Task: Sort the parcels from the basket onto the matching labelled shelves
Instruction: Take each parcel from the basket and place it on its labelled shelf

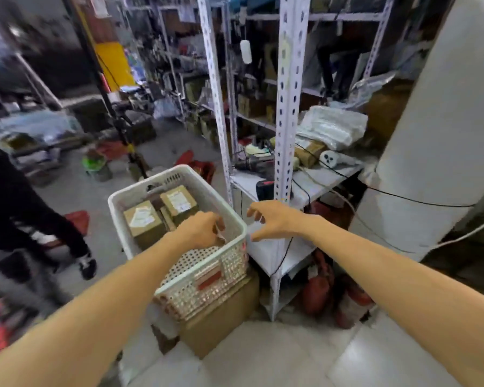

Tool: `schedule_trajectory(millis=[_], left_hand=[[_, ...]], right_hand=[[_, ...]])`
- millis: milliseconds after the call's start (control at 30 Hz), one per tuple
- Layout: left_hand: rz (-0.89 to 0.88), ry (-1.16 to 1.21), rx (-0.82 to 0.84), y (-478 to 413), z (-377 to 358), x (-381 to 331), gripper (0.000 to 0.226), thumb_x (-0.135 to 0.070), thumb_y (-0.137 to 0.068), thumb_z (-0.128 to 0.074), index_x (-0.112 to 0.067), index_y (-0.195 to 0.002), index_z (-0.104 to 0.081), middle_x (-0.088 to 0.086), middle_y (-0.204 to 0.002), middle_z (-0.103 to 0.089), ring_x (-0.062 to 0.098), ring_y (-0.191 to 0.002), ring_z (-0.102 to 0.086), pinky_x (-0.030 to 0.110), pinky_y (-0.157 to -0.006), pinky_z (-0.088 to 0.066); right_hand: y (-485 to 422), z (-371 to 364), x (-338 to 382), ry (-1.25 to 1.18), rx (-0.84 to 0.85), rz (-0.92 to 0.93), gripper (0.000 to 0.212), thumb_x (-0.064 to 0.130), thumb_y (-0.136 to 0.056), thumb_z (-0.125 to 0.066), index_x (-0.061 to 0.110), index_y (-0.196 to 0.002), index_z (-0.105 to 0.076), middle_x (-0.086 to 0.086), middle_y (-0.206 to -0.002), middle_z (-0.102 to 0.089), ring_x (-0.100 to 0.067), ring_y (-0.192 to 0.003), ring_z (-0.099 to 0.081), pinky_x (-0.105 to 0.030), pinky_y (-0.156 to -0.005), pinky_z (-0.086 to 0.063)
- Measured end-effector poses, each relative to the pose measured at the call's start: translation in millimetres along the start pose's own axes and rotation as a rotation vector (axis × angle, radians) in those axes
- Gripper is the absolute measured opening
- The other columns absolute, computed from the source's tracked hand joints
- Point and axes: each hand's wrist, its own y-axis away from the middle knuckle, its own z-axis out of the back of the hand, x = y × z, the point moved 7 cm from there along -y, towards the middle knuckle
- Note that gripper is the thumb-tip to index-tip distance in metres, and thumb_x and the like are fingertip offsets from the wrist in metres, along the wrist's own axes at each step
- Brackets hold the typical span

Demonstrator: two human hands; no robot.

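A white perforated basket (179, 174) stands on a cardboard box (221, 319). Inside it lie brown parcels with white labels, one at the left (144, 219) and one farther back (179, 201). My left hand (199, 230) is down inside the basket near its right wall, fingers curled and pinching a thin pale item (220, 238) that is mostly hidden. My right hand (274, 219) hovers just outside the basket's right rim with fingers spread and nothing clearly in it. A white metal shelf rack (289, 107) rises right behind the basket.
The rack's low board (327, 174) carries a power strip, cables, tools and bagged parcels (333, 129). Red fire extinguishers (319, 289) stand under it. A person in black (17, 208) walks at the left. A white column (444, 135) stands at the right. More cluttered shelving fills the back.
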Motion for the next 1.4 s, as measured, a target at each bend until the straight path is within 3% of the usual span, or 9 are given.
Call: schedule_trajectory(millis=[133,333,433,667,867,1067,1167,1300,1400], left_hand=[[0.078,0.039,0.017,23.5,-20.1,47.3,0.041,-0.037,-0.081,-0.073,-0.020,-0.115,-0.060,0.000,-0.108,-0.065,0.019,-0.093,-0.061,0.035,-0.081,-0.052],[0.162,0.114,-0.002,30.3,-28.6,104.6,0.042,-0.040,-0.080,-0.072,-0.019,-0.114,-0.061,0.001,-0.107,-0.066,0.017,-0.088,-0.058,0.028,-0.073,-0.046],[0.217,0.146,-0.002,21.8,-31.1,132.9,0.043,-0.042,-0.081,-0.071,-0.019,-0.116,-0.060,0.001,-0.108,-0.066,0.018,-0.092,-0.060,0.032,-0.078,-0.051],[0.354,0.155,0.030,-21.8,-14.4,211.1,0.034,-0.035,-0.082,-0.070,-0.015,-0.108,-0.060,0.001,-0.102,-0.063,0.017,-0.085,-0.054,0.027,-0.067,-0.042],[0.473,0.200,0.009,-96.0,23.7,266.2,0.039,-0.032,-0.082,-0.069,-0.013,-0.115,-0.061,0.006,-0.113,-0.065,0.024,-0.102,-0.060,0.038,-0.087,-0.052],[0.442,0.227,0.058,-162.0,11.8,287.0,0.042,-0.030,-0.086,-0.066,-0.012,-0.122,-0.058,0.005,-0.122,-0.062,0.022,-0.107,-0.058,0.028,-0.084,-0.047],[0.474,0.282,0.085,-181.5,-2.5,306.9,0.040,-0.030,-0.087,-0.067,-0.014,-0.121,-0.057,0.004,-0.121,-0.061,0.021,-0.107,-0.058,0.027,-0.083,-0.045],[0.509,0.325,0.115,-205.6,-24.4,337.2,0.030,-0.031,-0.085,-0.067,-0.014,-0.108,-0.059,0.005,-0.111,-0.064,0.022,-0.099,-0.060,0.033,-0.084,-0.051],[0.512,0.334,0.139,-223.9,-38.3,357.5,0.020,-0.030,-0.081,-0.066,-0.017,-0.092,-0.057,0.006,-0.099,-0.066,0.023,-0.089,-0.061,0.034,-0.076,-0.051]], right_hand=[[-30.0,-24.1,32.8,-0.017,-0.028,0.037,0.055,0.031,-0.082,-0.072,0.011,-0.129,-0.051,-0.006,-0.121,-0.057,-0.015,-0.100,-0.053,-0.030,-0.086,-0.049],[-74.0,-50.4,62.3,0.008,0.021,0.067,0.056,0.034,-0.085,-0.071,0.010,-0.130,-0.049,-0.006,-0.123,-0.055,-0.020,-0.108,-0.054,-0.031,-0.089,-0.047],[-110.4,-57.7,64.5,0.033,0.068,0.080,0.056,0.036,-0.085,-0.070,0.010,-0.130,-0.049,-0.006,-0.123,-0.054,-0.020,-0.108,-0.053,-0.029,-0.087,-0.045],[-234.6,-54.9,51.4,0.109,0.172,0.103,0.053,0.038,-0.083,-0.070,0.006,-0.121,-0.051,-0.013,-0.117,-0.056,-0.030,-0.104,-0.056,-0.047,-0.091,-0.049],[-328.4,-45.4,25.4,0.082,0.214,0.121,0.054,0.040,-0.080,-0.070,0.010,-0.121,-0.052,-0.008,-0.118,-0.058,-0.026,-0.105,-0.057,-0.043,-0.089,-0.050],[-392.5,-45.4,-12.1,-0.071,0.230,0.054,0.056,0.031,-0.079,-0.073,0.013,-0.127,-0.050,0.001,-0.112,-0.053,-0.018,-0.100,-0.053,-0.028,-0.078,-0.045],[-415.9,-53.3,-25.6,-0.151,0.217,-0.007,0.055,0.027,-0.081,-0.072,0.012,-0.129,-0.051,-0.002,-0.119,-0.056,-0.015,-0.100,-0.051,-0.028,-0.083,-0.045],[-448.6,-73.6,-39.4,-0.180,0.250,-0.065,0.044,0.019,-0.085,-0.069,0.009,-0.125,-0.054,-0.002,-0.114,-0.057,-0.014,-0.097,-0.051,-0.022,-0.080,-0.041],[-473.2,-89.7,-50.3,-0.181,0.262,-0.126,0.042,0.018,-0.084,-0.069,0.007,-0.121,-0.054,-0.002,-0.106,-0.055,-0.015,-0.092,-0.051,-0.018,-0.069,-0.041]])
